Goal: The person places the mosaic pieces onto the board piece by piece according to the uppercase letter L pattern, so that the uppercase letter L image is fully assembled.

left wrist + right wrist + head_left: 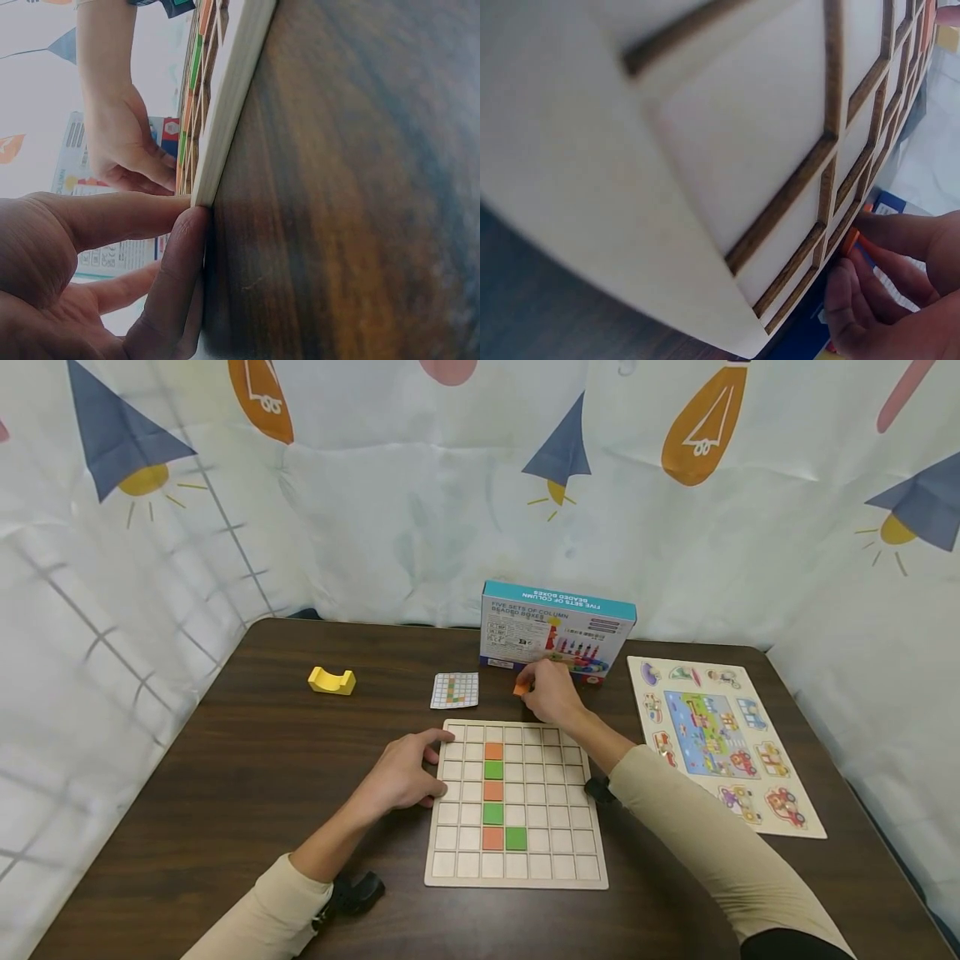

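Observation:
The wooden grid board lies in front of me, with orange and green square tiles in a column and one more green tile beside the lowest orange one. My left hand touches the board's left edge, thumb and index finger spread along it; the left wrist view has these fingertips against the rim. Beyond the board's far edge, my right hand pinches an orange tile between thumb and fingers, in front of the bead-set box. That tile is partly hidden in the right wrist view.
A small pattern card lies behind the board, left of my right hand. Farther left sits a yellow curved block. A picture puzzle board occupies the right side of the table, close to my right forearm. A printed curtain hangs behind.

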Available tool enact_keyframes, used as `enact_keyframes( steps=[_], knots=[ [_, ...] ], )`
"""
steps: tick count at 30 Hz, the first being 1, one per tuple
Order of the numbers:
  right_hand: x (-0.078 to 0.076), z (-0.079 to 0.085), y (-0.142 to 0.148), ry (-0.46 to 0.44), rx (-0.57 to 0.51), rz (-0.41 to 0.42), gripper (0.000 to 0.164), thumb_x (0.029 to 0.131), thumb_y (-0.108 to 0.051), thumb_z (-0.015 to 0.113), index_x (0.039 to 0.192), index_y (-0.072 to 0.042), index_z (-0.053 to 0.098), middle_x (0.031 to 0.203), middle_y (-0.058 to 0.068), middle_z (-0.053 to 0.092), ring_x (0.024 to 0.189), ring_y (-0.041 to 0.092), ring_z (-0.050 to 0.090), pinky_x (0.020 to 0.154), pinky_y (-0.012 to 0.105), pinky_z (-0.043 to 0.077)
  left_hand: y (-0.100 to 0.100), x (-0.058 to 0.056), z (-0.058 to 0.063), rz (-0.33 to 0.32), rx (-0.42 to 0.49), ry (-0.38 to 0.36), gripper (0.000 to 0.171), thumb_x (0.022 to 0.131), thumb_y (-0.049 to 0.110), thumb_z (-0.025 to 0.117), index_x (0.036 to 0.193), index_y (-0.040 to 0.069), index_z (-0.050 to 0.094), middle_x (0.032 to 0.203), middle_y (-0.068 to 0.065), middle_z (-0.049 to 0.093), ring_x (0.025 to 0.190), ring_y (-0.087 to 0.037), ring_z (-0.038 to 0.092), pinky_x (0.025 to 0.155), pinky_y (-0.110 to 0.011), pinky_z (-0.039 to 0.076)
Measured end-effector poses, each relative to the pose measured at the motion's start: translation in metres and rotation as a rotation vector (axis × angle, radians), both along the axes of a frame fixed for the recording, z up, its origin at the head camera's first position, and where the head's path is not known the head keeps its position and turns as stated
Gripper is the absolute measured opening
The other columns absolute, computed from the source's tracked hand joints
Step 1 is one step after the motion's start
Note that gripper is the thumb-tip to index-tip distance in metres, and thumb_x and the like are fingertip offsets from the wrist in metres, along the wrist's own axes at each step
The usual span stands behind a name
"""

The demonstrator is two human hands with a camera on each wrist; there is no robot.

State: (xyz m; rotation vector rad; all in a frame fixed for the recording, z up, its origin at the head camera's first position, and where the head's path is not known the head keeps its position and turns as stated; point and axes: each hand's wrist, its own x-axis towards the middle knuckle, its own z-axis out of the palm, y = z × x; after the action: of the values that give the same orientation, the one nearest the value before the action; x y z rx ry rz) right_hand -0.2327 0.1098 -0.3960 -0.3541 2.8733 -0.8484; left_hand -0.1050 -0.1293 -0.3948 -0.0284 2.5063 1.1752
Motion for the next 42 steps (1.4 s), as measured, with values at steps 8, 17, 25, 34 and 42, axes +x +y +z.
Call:
enact_keyframes(
  steps=[8,17,25,34,42],
  knots=[
    [0.001,0.001,0.002,-0.018,-0.019,0.012,0.024,0.089,0.004,0.069,0.11,-0.004,0.077,0.103,0.012,0.074,0.093,0.027,0.066,0.08,0.039,0.059,0.0,0.0,-0.001,-0.005,0.007,0.0,0.073,0.077,-0.008,0.079,0.143,0.014,0.06,0.113,-0.017,0.059,0.055,-0.017,0.067,0.052,-0.031,0.061],
    [0.006,0.01,0.003,-0.062,-0.051,0.007,0.032,0.09,0.005,0.066,0.12,-0.002,0.075,0.112,0.014,0.073,0.102,0.029,0.066,0.086,0.039,0.059,-0.002,-0.002,-0.002,-0.01,0.006,0.018,0.075,0.075,-0.008,0.078,0.144,0.014,0.06,0.113,-0.017,0.06,0.054,-0.017,0.067,0.051,-0.03,0.06],
    [0.008,0.011,0.007,-0.086,-0.069,0.009,0.029,0.089,0.001,0.069,0.116,-0.005,0.078,0.112,0.012,0.075,0.101,0.026,0.068,0.088,0.04,0.06,-0.003,-0.001,0.001,-0.015,-0.016,0.025,0.074,0.077,-0.007,0.079,0.145,0.013,0.059,0.113,-0.017,0.06,0.053,-0.016,0.067,0.051,-0.029,0.06],
    [0.023,0.016,0.012,-0.109,-0.077,0.003,0.026,0.092,-0.002,0.071,0.117,-0.007,0.078,0.113,0.011,0.075,0.105,0.027,0.068,0.09,0.041,0.061,-0.002,-0.002,0.001,-0.018,-0.017,0.016,0.074,0.077,-0.007,0.079,0.145,0.013,0.059,0.114,-0.017,0.059,0.055,-0.016,0.067,0.052,-0.029,0.06],
    [0.038,0.023,0.021,-0.085,-0.105,0.001,0.025,0.091,-0.004,0.073,0.115,-0.008,0.079,0.112,0.011,0.076,0.103,0.027,0.07,0.086,0.042,0.062,-0.002,-0.002,0.0,-0.02,-0.019,0.02,0.074,0.077,-0.006,0.079,0.145,0.014,0.059,0.114,-0.017,0.06,0.054,-0.016,0.067,0.052,-0.029,0.06]
  ],
)
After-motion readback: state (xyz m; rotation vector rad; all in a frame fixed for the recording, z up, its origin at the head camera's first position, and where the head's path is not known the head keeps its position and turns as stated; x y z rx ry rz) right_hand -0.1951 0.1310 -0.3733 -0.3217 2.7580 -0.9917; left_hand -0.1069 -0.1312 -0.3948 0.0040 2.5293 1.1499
